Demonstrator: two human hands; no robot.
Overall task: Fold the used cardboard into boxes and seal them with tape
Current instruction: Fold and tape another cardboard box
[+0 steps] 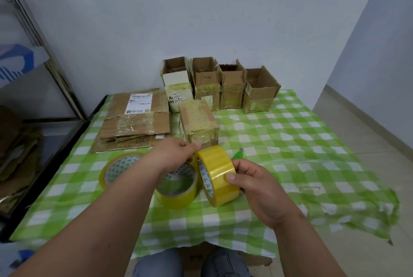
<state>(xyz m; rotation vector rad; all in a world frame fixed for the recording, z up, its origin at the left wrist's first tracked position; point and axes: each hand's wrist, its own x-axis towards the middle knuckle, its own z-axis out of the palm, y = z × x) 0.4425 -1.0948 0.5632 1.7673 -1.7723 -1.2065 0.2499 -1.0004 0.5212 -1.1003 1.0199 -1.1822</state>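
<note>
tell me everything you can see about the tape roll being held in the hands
The held tape roll is a wide roll of glossy yellow translucent tape on a white core printed with green triangles. It stands on edge, raised off the green checked tablecloth, core opening facing left. The right hand grips its right side, thumb across the tape face. The left hand pinches at its top edge. Another roll lies flat just left of it.

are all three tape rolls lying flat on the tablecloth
No: the right hand holds one tape roll up on edge, while the other two rolls lie flat on the tablecloth.
</note>
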